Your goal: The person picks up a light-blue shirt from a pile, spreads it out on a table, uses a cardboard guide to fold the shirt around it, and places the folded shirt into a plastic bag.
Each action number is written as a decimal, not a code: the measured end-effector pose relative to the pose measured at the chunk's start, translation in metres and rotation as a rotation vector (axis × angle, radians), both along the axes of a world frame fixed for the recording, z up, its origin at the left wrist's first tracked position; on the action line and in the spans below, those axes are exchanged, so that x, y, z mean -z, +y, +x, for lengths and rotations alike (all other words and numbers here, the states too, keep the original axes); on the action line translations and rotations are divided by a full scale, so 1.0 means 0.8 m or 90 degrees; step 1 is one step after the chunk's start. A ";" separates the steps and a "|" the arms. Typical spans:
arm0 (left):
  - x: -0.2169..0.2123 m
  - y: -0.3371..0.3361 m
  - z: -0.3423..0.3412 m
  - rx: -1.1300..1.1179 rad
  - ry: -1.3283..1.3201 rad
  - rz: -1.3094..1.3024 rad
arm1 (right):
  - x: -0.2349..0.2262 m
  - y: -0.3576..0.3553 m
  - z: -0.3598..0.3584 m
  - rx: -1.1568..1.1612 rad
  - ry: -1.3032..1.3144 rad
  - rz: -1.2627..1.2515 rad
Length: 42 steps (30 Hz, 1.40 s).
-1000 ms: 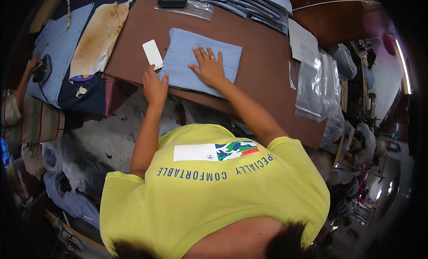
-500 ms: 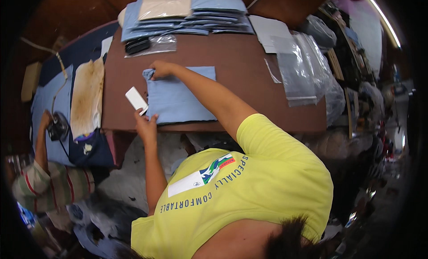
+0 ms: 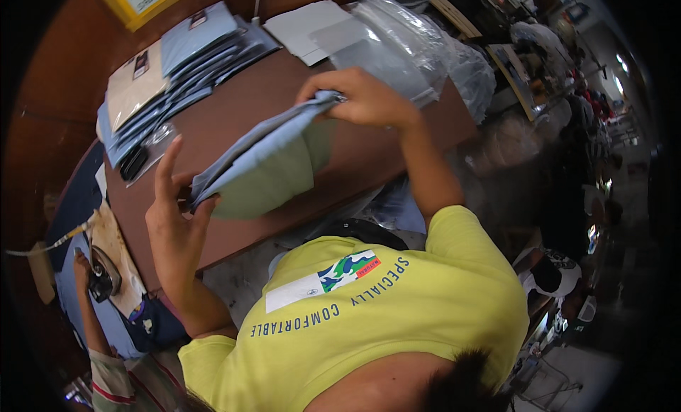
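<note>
Brown table [image 3: 234, 121], folded blue garment [image 3: 262, 160] lifted, underside hidden

Both arms reach up and away from the body, bare below short sleeves. The left hand [image 3: 174, 224] is raised on a bent forearm, palm turned inward, index finger pointing up while thumb and the other fingers pinch shut — the grip sits low in the hand. The right arm stretches further out, elbow slightly bent, and the right hand [image 3: 365, 100] is curled closed, knuckles upward, fingers clamped at its left edge.
</note>
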State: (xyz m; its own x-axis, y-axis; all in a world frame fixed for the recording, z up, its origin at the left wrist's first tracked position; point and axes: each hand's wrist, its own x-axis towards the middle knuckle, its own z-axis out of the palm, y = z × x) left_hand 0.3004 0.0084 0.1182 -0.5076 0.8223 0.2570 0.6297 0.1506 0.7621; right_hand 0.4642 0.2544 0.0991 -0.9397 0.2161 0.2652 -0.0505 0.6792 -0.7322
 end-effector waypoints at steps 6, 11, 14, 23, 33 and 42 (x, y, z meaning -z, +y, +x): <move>-0.007 0.180 0.041 0.239 0.040 -0.038 | -0.006 0.095 0.122 0.284 -0.054 0.067; 0.026 0.399 0.066 0.228 0.219 0.144 | 0.012 0.266 0.154 0.548 -0.001 0.309; 0.001 0.489 0.091 0.175 0.270 0.112 | -0.004 0.345 0.171 0.657 0.081 0.379; 0.162 0.671 0.157 0.179 0.461 0.291 | 0.144 0.482 0.239 0.686 0.164 0.639; 0.322 0.688 0.198 0.342 0.575 0.067 | 0.304 0.491 0.292 0.658 0.002 0.390; 0.299 0.489 0.241 0.410 0.350 0.084 | 0.359 0.286 0.555 1.258 0.316 0.059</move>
State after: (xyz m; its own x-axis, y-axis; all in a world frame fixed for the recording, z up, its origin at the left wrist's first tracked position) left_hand 0.4933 0.3993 -0.1212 0.2735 0.8532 0.4441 0.8468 -0.4326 0.3096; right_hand 0.9085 0.4830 -0.1882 0.6527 0.6164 0.4405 0.5088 0.0742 -0.8577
